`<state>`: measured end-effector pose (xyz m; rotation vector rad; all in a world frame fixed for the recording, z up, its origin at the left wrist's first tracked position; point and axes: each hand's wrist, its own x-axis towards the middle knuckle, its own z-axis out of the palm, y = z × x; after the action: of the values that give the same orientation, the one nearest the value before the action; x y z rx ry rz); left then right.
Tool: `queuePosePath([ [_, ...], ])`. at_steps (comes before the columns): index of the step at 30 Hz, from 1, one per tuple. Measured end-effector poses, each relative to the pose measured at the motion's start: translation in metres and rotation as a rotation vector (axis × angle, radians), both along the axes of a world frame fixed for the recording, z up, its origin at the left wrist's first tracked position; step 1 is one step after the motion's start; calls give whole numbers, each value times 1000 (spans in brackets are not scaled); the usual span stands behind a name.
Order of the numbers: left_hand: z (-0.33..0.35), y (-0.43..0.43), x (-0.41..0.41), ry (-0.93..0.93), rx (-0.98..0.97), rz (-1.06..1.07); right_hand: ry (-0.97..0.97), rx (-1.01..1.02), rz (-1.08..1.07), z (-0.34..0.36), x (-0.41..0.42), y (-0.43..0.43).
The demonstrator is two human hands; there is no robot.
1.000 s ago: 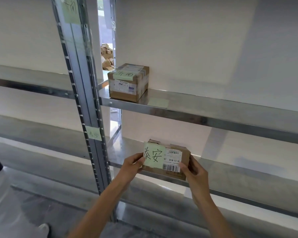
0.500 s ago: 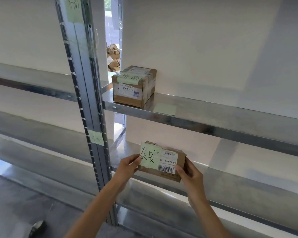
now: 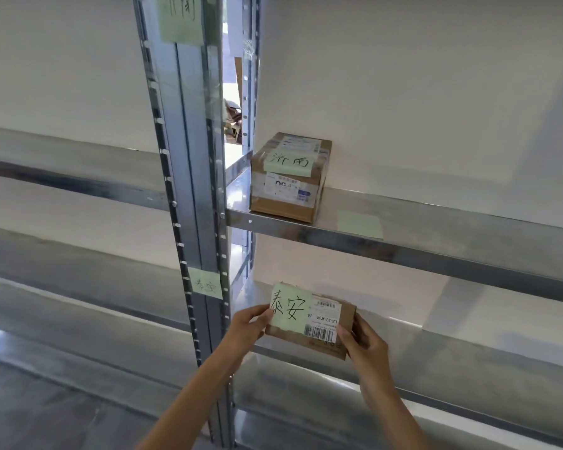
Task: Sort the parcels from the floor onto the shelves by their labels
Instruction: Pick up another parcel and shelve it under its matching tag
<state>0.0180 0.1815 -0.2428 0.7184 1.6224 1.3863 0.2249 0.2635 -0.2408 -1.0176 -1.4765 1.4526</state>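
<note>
A small flat cardboard parcel (image 3: 325, 319) carries a green note reading 泰安 and a barcode sticker. My left hand (image 3: 249, 326) grips its left end and my right hand (image 3: 364, 344) grips its right end, holding it at the front edge of the lower metal shelf (image 3: 452, 352). A matching green 泰安 note (image 3: 205, 283) is stuck on the steel upright (image 3: 189, 190) beside that shelf. On the upper shelf (image 3: 436, 235) stands a taller cardboard parcel (image 3: 290, 180) with a green 济南 note on top.
A blank green note (image 3: 359, 225) lies on the upper shelf right of the tall parcel. Another green note (image 3: 179, 17) sits high on the upright. Bare shelves run left of the upright. Cardboard boxes (image 3: 233, 118) show through the gap behind.
The view has swung right and closer to the shelves. Both hands keep their hold on the parcel, which has stayed at the lower shelf's front edge.
</note>
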Motion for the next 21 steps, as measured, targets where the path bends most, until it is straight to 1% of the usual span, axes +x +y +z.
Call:
queuePosePath([
  [3, -6, 1, -20, -10, -18, 2, -16, -15, -50, -7, -21, -7],
  [10, -18, 11, -48, -13, -35, -69, -85, -48, -176, -13, -47, -13],
  [16, -22, 21, -54, -15, -57, -112, -138, -67, -225, -16, -56, -3],
  [21, -26, 36, -64, 11, -64, -106, -178, -102, -245, -25, -66, 17],
])
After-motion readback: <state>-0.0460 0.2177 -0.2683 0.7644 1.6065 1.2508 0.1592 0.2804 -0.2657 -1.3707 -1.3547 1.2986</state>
